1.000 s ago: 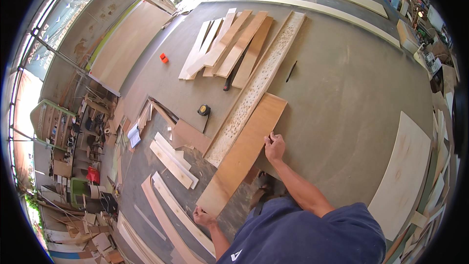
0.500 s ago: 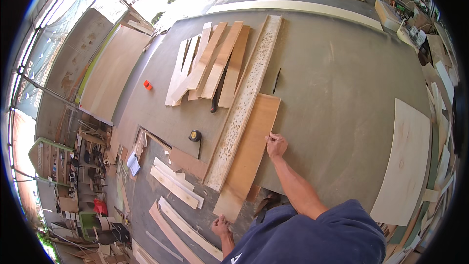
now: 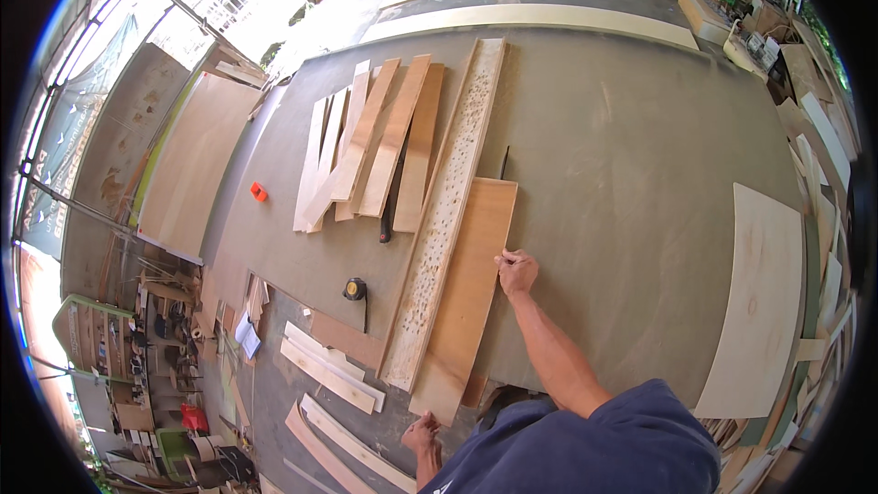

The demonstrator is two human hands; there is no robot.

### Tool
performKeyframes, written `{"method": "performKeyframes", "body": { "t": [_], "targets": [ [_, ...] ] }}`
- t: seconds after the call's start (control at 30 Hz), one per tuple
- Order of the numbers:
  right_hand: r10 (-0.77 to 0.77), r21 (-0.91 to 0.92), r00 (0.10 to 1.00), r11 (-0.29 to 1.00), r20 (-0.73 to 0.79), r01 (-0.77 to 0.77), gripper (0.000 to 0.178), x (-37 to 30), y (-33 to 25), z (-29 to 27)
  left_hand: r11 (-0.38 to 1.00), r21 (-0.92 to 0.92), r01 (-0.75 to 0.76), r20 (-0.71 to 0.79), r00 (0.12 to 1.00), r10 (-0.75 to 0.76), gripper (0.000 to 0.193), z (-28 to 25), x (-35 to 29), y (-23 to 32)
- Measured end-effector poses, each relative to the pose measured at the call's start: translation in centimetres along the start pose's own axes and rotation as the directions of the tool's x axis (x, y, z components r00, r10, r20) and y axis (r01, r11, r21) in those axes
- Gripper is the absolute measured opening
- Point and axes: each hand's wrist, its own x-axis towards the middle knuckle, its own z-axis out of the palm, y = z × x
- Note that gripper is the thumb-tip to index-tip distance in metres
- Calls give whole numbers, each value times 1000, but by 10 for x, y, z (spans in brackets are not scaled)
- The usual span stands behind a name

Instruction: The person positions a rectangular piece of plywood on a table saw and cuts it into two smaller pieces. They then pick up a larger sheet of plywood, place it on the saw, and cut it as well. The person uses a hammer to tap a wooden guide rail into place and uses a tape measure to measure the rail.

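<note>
The right hand [image 3: 517, 270] rests with fingers curled on the right long edge of a brown plywood board [image 3: 468, 288], gripping or pressing that edge; how tightly it closes is hard to tell at this size. The left hand [image 3: 422, 433] sits at the board's near end, loosely closed at the lower corner, though the grip itself is partly hidden. The board lies flat on a broad grey worktable [image 3: 622, 183], pressed alongside a long pale strip pocked with small holes [image 3: 448, 210]. Beyond it a fan of narrow reddish and pale slats [image 3: 370, 151] lies spread out, with a dark tool [image 3: 388, 215] among them. A black tape measure [image 3: 354, 289] and a small orange object [image 3: 259, 192] sit to the left. A large pale sheet [image 3: 759, 302] overhangs the table's right side. Timber offcuts litter the workshop floor.
</note>
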Motion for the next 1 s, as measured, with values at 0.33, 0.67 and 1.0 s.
{"method": "performKeyframes", "body": {
  "t": [0.33,0.67,1.0],
  "targets": [
    [93,11,995,996,27,-93,14,17,-10,1,1000,26,2,31,1000,-3,15,12,8,2],
    [14,-73,1000,997,14,-13,15,35,-6,11,999,-3,-54,40,998,54,17,29,15,6],
    [121,-280,987,956,109,-86,27,8,-36,-5,994,-69,-80,-21,997,79,20,48,1,8]
  ]
}}
